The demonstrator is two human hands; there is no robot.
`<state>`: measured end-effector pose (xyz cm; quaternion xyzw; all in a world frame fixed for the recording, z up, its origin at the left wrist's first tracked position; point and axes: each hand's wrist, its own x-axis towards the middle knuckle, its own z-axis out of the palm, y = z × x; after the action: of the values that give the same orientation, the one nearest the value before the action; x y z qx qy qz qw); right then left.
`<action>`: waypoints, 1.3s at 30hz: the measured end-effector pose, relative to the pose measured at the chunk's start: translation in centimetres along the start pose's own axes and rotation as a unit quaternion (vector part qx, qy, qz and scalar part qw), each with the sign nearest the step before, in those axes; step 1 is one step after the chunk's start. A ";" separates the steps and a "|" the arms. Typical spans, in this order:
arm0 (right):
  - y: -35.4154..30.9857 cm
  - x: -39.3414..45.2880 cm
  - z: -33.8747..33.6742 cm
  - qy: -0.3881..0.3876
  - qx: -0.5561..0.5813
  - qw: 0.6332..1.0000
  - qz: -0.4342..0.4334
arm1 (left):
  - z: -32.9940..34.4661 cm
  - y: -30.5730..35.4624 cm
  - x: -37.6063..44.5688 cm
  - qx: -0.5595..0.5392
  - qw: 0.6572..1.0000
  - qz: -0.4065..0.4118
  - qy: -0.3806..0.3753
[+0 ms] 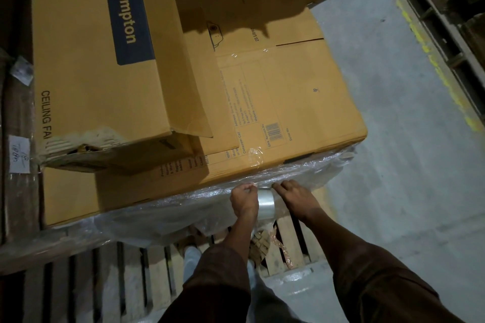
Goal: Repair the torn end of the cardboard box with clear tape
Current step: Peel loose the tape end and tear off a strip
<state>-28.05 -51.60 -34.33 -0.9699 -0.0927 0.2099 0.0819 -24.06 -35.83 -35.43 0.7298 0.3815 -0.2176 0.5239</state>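
Peeling the tape end is the step in hand, by my read. Left hand (244, 200) is curled around the clear tape roll (265, 203), grip pinching at the top near the free end. Right hand (290, 195) sits just beside the roll, fingertips bent down on the film-wrapped edge of the big lower box (288, 102); whether it pinches tape or only presses, cannot tell.

The torn end is on the Crompton ceiling fan box (99, 60), lower left corner (78, 145), well apart from both hands, corrugation exposed and flap gaping.

Advice:
- Get a clean free end first; keep it flat, no fold-back.
- Carry the roll over to the tear, push the ragged flap closed before sticking.
- Anchor on sound cardboard beyond the tear, not on frayed liner.
- Wrap round the corner, press down firmly.

Risk: tape sticking to the stretch film (183, 207) here.
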 end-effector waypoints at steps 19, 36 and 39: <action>0.4 0.8 0.3 -0.060 -0.114 0.987 0.094 | 0.8 0.2 0.4 0.025 0.999 -0.010 0.021; -2.1 6.0 -3.3 0.214 0.487 0.761 0.372 | -0.1 -1.1 0.6 0.036 0.998 0.041 -0.017; -2.9 5.7 -1.4 0.018 0.585 0.754 0.298 | 0.0 -0.9 0.5 0.048 0.998 0.039 -0.021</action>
<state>-22.74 -47.69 -34.74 -0.7150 0.3436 0.2195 0.5678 -24.48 -35.51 -36.37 0.7638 0.3309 -0.2300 0.5041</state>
